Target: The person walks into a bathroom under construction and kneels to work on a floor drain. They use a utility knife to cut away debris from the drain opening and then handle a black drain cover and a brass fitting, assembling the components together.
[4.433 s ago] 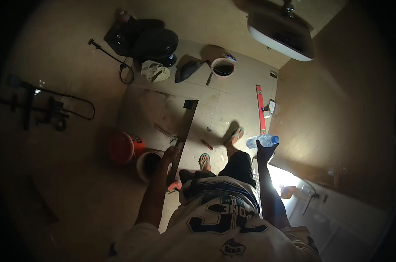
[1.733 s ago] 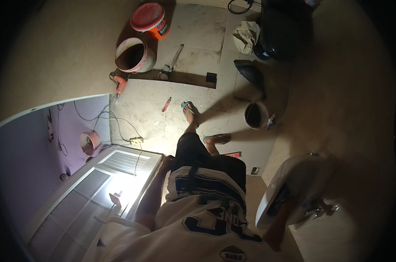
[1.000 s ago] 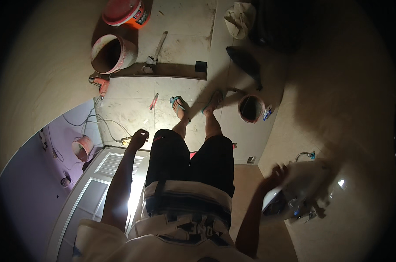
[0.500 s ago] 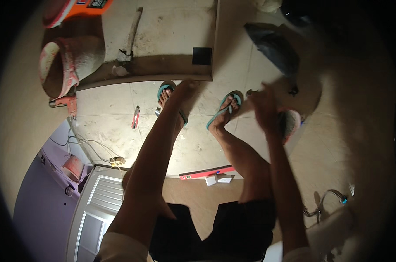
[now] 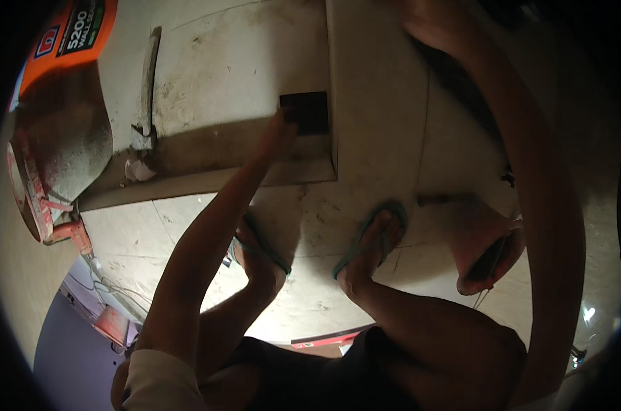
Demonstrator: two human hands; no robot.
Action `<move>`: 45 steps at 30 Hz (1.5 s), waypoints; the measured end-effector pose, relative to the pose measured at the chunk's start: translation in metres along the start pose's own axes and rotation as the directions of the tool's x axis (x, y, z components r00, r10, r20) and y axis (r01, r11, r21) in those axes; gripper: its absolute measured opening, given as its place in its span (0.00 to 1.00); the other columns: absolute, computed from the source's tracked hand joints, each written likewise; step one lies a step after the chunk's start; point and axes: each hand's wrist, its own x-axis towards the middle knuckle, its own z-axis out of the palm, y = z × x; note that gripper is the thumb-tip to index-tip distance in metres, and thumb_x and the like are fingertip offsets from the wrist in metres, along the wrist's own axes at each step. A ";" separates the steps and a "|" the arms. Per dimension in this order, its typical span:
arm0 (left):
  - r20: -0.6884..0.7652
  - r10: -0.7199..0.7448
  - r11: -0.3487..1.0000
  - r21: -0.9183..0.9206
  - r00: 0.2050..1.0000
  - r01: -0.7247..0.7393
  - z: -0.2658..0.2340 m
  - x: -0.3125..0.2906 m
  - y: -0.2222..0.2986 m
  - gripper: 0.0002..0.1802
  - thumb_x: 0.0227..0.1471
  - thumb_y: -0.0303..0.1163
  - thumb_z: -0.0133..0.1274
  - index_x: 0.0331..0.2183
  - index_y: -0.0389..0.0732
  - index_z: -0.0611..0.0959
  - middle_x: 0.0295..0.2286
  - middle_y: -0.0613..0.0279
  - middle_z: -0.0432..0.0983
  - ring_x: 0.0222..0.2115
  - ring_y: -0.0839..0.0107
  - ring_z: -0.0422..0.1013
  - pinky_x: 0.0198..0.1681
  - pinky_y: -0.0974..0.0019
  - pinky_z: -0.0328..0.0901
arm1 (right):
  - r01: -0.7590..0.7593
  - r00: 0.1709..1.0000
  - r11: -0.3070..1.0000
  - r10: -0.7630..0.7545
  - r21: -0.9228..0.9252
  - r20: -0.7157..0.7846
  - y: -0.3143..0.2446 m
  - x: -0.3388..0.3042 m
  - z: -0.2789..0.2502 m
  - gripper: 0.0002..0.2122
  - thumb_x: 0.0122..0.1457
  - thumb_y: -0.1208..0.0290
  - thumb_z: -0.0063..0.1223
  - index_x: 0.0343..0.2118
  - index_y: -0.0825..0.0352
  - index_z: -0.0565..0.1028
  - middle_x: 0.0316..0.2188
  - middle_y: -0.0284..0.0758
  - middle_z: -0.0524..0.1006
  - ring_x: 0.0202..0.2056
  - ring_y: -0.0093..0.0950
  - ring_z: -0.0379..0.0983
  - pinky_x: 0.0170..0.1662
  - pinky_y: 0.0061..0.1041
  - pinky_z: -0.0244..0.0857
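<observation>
My left hand (image 5: 277, 137) reaches over a step edge to a flat black square (image 5: 305, 114) in the corner of a sunken floor panel. Its fingers are at the square's left side, dark and blurred, so whether they grip it is unclear. High on the right, my right hand (image 5: 430, 26) is stretched forward beside a dark plastic bag (image 5: 454, 82). The top edge and shadow hide its fingertips. My feet, in green flip-flops (image 5: 373, 240), stand on pale dusty tiles below the step.
Left lies a wooden-handled tool with a metal head (image 5: 146, 96), near a tipped, dirty bucket (image 5: 71, 151), an orange container (image 5: 74, 41) and a red power drill (image 5: 71, 236). A reddish bucket (image 5: 485, 253) is right of my feet. A red spirit level (image 5: 324, 340) lies behind them.
My left hand has moved forward from the step edge to the black square. My right hand has swung far forward and up to the bag. The view has shifted forward and lower.
</observation>
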 end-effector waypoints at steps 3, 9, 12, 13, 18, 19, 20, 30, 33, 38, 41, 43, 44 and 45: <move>-0.061 0.137 0.989 -0.047 0.989 -0.140 -0.004 0.004 -0.002 0.22 0.48 0.34 0.51 0.45 0.33 0.75 0.39 0.43 0.75 0.43 0.50 0.71 0.48 0.57 0.65 | 0.047 0.999 0.998 -0.046 -0.045 0.027 0.005 0.002 0.002 0.35 0.54 0.64 0.54 0.62 0.67 0.50 0.49 0.53 0.69 0.50 0.43 0.68 0.54 0.37 0.60; 0.081 -0.150 0.987 0.062 0.985 0.145 -0.023 0.022 0.027 0.19 0.47 0.34 0.53 0.41 0.34 0.77 0.37 0.46 0.76 0.42 0.54 0.72 0.46 0.57 0.66 | 0.025 0.993 0.997 -0.017 -0.072 0.114 0.011 -0.014 -0.012 0.35 0.55 0.66 0.52 0.62 0.69 0.49 0.51 0.57 0.66 0.52 0.46 0.65 0.56 0.37 0.59; 0.021 -0.168 0.967 0.196 0.986 0.161 -0.020 0.009 0.045 0.26 0.46 0.39 0.57 0.46 0.37 0.74 0.37 0.46 0.77 0.42 0.52 0.72 0.44 0.55 0.67 | 0.022 0.998 0.997 -0.025 -0.072 -0.050 0.018 -0.027 -0.011 0.35 0.55 0.65 0.52 0.62 0.69 0.49 0.53 0.55 0.65 0.54 0.46 0.64 0.57 0.36 0.58; 0.001 -0.133 0.956 0.264 0.991 0.128 -0.016 0.004 0.050 0.29 0.46 0.41 0.58 0.49 0.39 0.72 0.37 0.46 0.76 0.41 0.52 0.73 0.43 0.55 0.67 | -0.002 0.999 0.997 0.000 -0.072 -0.034 0.024 -0.031 -0.011 0.35 0.55 0.64 0.52 0.62 0.69 0.49 0.53 0.55 0.65 0.54 0.46 0.63 0.57 0.37 0.57; -0.026 -0.005 0.847 0.531 1.000 0.019 0.001 -0.009 0.056 0.43 0.44 0.49 0.61 0.57 0.45 0.61 0.37 0.50 0.74 0.36 0.54 0.74 0.38 0.56 0.69 | 0.041 0.985 0.978 -0.074 -0.206 -0.153 0.052 -0.040 0.020 0.32 0.55 0.67 0.54 0.62 0.58 0.53 0.52 0.44 0.69 0.50 0.38 0.68 0.53 0.35 0.62; -0.027 0.032 0.835 0.550 0.999 -0.012 0.001 -0.010 0.055 0.43 0.43 0.48 0.61 0.57 0.44 0.62 0.36 0.50 0.74 0.36 0.55 0.74 0.37 0.56 0.69 | 0.039 0.986 0.978 -0.071 -0.206 -0.150 0.059 -0.042 0.024 0.32 0.55 0.68 0.54 0.62 0.57 0.53 0.53 0.44 0.68 0.51 0.39 0.68 0.54 0.36 0.62; -0.028 0.074 0.824 0.564 0.997 -0.045 0.001 -0.009 0.054 0.43 0.43 0.47 0.62 0.56 0.44 0.62 0.36 0.51 0.73 0.35 0.56 0.74 0.36 0.56 0.69 | 0.035 0.987 0.978 -0.067 -0.205 -0.148 0.065 -0.044 0.028 0.32 0.55 0.68 0.53 0.62 0.56 0.52 0.54 0.43 0.67 0.51 0.39 0.67 0.55 0.37 0.61; 0.129 0.005 0.785 0.614 0.992 -0.084 0.000 0.008 0.075 0.46 0.40 0.40 0.65 0.57 0.46 0.60 0.37 0.52 0.73 0.38 0.55 0.73 0.37 0.54 0.68 | -0.050 0.997 0.965 0.033 -0.257 -0.071 0.080 -0.055 0.035 0.33 0.55 0.69 0.53 0.63 0.54 0.52 0.53 0.42 0.67 0.48 0.38 0.69 0.54 0.36 0.62; 0.134 0.032 0.808 0.580 0.990 -0.105 -0.004 0.008 0.078 0.44 0.40 0.39 0.65 0.57 0.48 0.62 0.38 0.51 0.71 0.39 0.54 0.72 0.38 0.54 0.68 | -0.042 0.998 0.986 0.035 -0.160 -0.048 0.075 -0.058 0.028 0.33 0.55 0.69 0.53 0.63 0.54 0.52 0.52 0.42 0.68 0.47 0.38 0.69 0.53 0.36 0.63; 0.108 0.335 0.757 0.560 0.936 -0.336 -0.003 0.012 0.080 0.35 0.41 0.33 0.63 0.53 0.46 0.70 0.39 0.50 0.68 0.41 0.56 0.69 0.43 0.57 0.66 | -0.043 0.998 0.985 0.035 -0.167 -0.051 0.071 -0.059 0.024 0.33 0.55 0.69 0.53 0.62 0.54 0.52 0.52 0.42 0.68 0.48 0.38 0.69 0.53 0.35 0.63; 0.094 0.344 0.784 0.519 0.934 -0.341 0.000 0.019 0.082 0.26 0.42 0.32 0.60 0.47 0.44 0.75 0.37 0.51 0.68 0.41 0.57 0.68 0.43 0.57 0.66 | -0.024 0.997 0.984 0.010 -0.175 -0.078 0.070 -0.061 0.024 0.33 0.55 0.69 0.54 0.62 0.54 0.52 0.52 0.42 0.68 0.49 0.37 0.69 0.53 0.35 0.63; 0.084 0.370 0.783 0.508 0.925 -0.360 0.002 0.023 0.083 0.22 0.43 0.30 0.59 0.44 0.44 0.78 0.36 0.52 0.68 0.40 0.56 0.68 0.43 0.57 0.66 | -0.013 0.997 0.984 -0.002 -0.176 -0.083 0.070 -0.062 0.024 0.33 0.55 0.69 0.54 0.62 0.54 0.52 0.53 0.41 0.67 0.49 0.37 0.69 0.53 0.35 0.63; 0.086 0.387 0.773 0.512 0.918 -0.374 0.002 0.025 0.084 0.21 0.43 0.30 0.58 0.44 0.46 0.79 0.36 0.52 0.68 0.40 0.55 0.69 0.42 0.56 0.66 | -0.013 0.997 0.984 -0.001 -0.175 -0.081 0.070 -0.062 0.024 0.33 0.55 0.69 0.54 0.63 0.54 0.52 0.53 0.41 0.67 0.49 0.37 0.69 0.53 0.36 0.63; 0.109 0.357 0.770 0.527 0.928 -0.358 0.002 0.028 0.084 0.20 0.44 0.29 0.57 0.43 0.47 0.80 0.36 0.53 0.68 0.39 0.55 0.69 0.42 0.56 0.66 | -0.015 0.997 0.985 0.001 -0.174 -0.080 0.070 -0.063 0.023 0.33 0.55 0.69 0.54 0.63 0.54 0.52 0.54 0.41 0.67 0.49 0.37 0.69 0.54 0.36 0.63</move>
